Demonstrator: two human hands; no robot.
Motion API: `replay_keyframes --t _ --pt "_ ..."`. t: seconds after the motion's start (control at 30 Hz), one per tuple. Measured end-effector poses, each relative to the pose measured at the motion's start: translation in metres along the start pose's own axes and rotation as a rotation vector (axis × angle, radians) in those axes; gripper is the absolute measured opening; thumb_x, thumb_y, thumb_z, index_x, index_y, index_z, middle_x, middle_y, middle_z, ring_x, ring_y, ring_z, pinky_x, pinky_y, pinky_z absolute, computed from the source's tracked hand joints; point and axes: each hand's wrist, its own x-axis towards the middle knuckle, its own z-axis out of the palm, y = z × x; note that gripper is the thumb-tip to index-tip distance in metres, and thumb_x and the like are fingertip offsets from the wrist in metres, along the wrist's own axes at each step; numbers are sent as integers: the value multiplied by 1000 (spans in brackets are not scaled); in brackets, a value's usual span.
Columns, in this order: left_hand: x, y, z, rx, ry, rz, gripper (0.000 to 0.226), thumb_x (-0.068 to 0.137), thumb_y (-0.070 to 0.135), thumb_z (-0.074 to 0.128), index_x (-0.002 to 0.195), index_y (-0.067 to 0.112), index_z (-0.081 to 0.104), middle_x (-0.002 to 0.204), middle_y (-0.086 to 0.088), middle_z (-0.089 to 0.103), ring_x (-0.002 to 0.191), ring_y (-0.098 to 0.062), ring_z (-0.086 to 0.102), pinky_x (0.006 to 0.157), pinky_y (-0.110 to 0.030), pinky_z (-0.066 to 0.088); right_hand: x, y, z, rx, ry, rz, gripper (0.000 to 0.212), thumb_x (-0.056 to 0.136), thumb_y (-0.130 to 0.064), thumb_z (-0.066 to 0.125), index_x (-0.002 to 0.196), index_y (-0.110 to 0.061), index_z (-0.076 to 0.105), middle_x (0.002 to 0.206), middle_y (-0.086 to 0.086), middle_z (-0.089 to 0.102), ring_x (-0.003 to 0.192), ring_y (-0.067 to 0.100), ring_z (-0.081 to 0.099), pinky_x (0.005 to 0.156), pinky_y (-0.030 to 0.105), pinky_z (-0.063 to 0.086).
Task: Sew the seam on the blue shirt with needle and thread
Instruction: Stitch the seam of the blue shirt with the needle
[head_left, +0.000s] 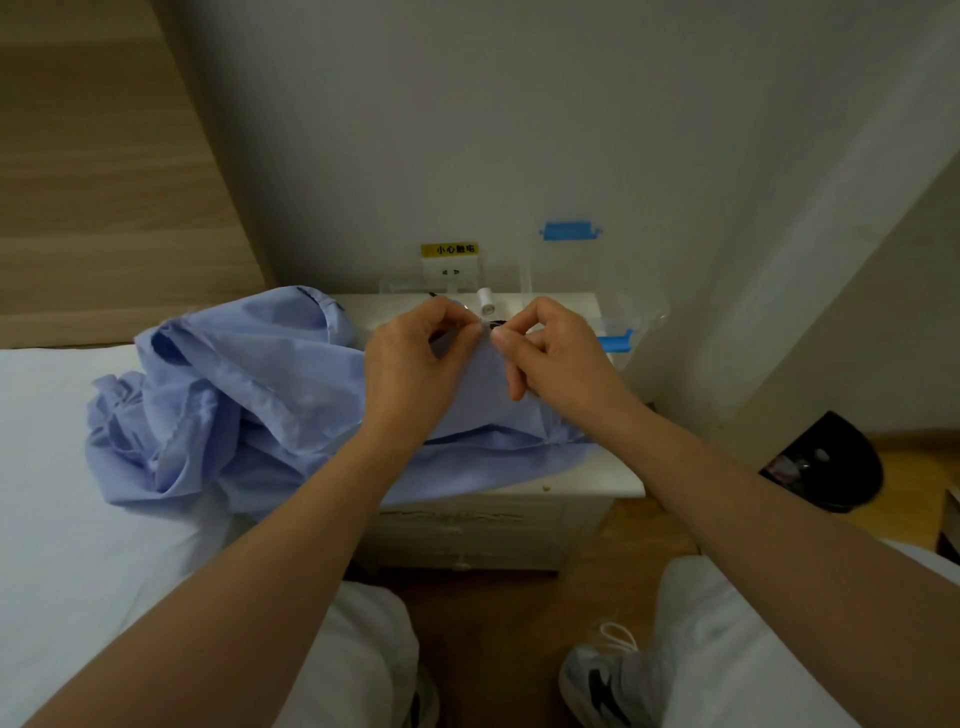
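1. Shirt (249, 395) first: light blue, thin woven cloth, crumpled into soft folds. Most of it is bunched on the bed (52, 467), the rest drapes over the top of the nightstand (597, 483), and one flat fold is lifted up between our hands.
2. Our left hand (410, 364) has its fingers curled in tight, with thumb and fingertips pinching the top edge of that raised fold.
3. Our right hand (556, 358) pinches the same edge just beside the left, thumb against forefinger, with the other fingers bent down onto the cloth. There's a small dark bit right at the fingertips, but it's too tiny for us to tell if that's the needle.
4. Just behind our hands a little white spool (486, 301) stands upright on the nightstand. It's a plain cylinder.
5. The nightstand is glossy white with raised carved trim on the drawer front. The bed sheet is smooth plain white.
6. A clear plastic box (644, 317) with a blue piece on it sits at the back right of the nightstand.
7. On the wall behind there's a white socket (452, 271) with a yellow label over it, and further right a blue strip (570, 231).
8. On the left is a pale wood-grain headboard (104, 156). On the right is a round black bin (831, 467) on the wood floor.
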Motion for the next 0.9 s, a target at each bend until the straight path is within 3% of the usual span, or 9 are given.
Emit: replay_keyframes --t 0.17,0.33,0.4,0.5,0.57,0.7,0.77,0.8,0.9 --pt "-5 3 3 -57 -84 -17 10 93 27 61 89 21 68 81 11 67 79 -3 63 70 -16 47 5 -6 4 60 -23 53 15 100 -20 51 100 -5 48 55 6 60 37 2 44 44 11 33" --pt "2 3 -4 -137 -114 -46 8 92 18 60 85 19 64 71 9 60 67 -4 53 63 -16 40 14 -6 2 43 81 173 36 95 -42 55 97 -6 60 72 3 63 52 -1 52 56 15 42" --pt "2 3 -4 -121 -185 -18 8 93 20 59 87 19 64 73 4 61 68 -7 53 62 -20 41 14 -4 -1 39 33 199 37 96 -35 56 88 0 64 76 9 57 63 8 51 58 14 45" --pt "2 1 -4 -117 -239 5 9 93 26 56 88 23 63 77 0 61 72 -13 55 63 -25 42 13 -5 -3 136 18 211 21 97 -23 56 83 -10 62 79 4 59 70 7 54 57 7 43" --pt "2 2 -5 -147 -250 18 11 92 24 56 84 31 60 76 3 59 70 -9 51 63 -21 39 16 -9 -7 254 108 247 15 99 -22 52 91 -11 59 89 0 65 75 4 59 57 7 44" --pt "2 2 -8 -180 -266 9 14 91 24 56 81 34 57 72 8 54 67 -5 45 63 -17 35 26 -16 -31 810 391 194 17 103 -9 41 86 -12 44 86 4 69 79 11 70 83 28 55" --pt "3 1 -9 -181 -268 -16 16 94 19 58 82 30 58 71 6 53 67 -5 44 62 -15 35 28 -17 -41 917 430 172 19 103 -8 40 84 -11 43 71 3 59 52 8 59 62 24 55" --pt "4 1 -10 -179 -270 -27 16 95 16 58 83 27 59 72 2 54 67 -6 45 62 -15 35 28 -18 -44 850 404 188 19 102 -9 40 83 -11 43 65 1 50 42 6 45 49 20 47" --pt "5 2 -11 -174 -273 -20 15 96 15 56 84 25 59 76 -7 58 70 -9 47 62 -15 36 26 -20 -47 325 187 243 16 99 -14 46 84 -13 53 59 -4 37 42 5 28 39 18 29"
